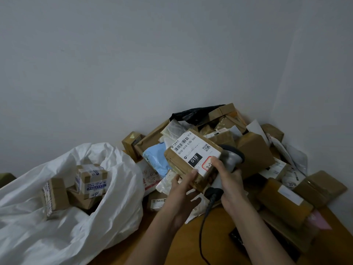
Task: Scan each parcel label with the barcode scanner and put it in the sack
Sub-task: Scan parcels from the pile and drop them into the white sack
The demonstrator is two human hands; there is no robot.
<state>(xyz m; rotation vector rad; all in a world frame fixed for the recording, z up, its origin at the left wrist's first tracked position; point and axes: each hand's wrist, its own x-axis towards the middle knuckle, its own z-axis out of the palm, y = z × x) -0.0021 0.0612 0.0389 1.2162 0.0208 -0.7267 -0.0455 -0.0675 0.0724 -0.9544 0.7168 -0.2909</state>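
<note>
Brown cardboard parcel (193, 159) held up above the heap, tilted, white label (194, 150) facing the camera: barcode at its upper left, "010-010-L30-551" printed below that, a black "010" block and a small QR code further down, a red-bordered sticker at the lower corner. Gripped at its near edge by the left hand (183, 190), thumb on top of the box, fingers curled under it. Right hand (232, 180) wrapped around the grey handle of the barcode scanner (229, 161), thumb tip touching the label's lower right corner beside the red sticker. Scanner head dark-rimmed, just beside the parcel's right edge; which way its window faces, impossible to tell. Black cable (205, 219) dropping from the handle base, curving down across the wooden desk (215, 243).

Behind and around the held box, a heap of parcels (256, 150) piled into the corner of the grey walls: brown cartons, a light blue padded mailer (156, 159), white plastic mailers, a black bag (193, 114) at the top. More taped brown boxes lying at the right of the desk, one with a blank white label.

To the left, a large white sack (63, 197), mouth open and slumped, with several small boxes (89, 182) inside, one wrapped in blue-printed tape.
</note>
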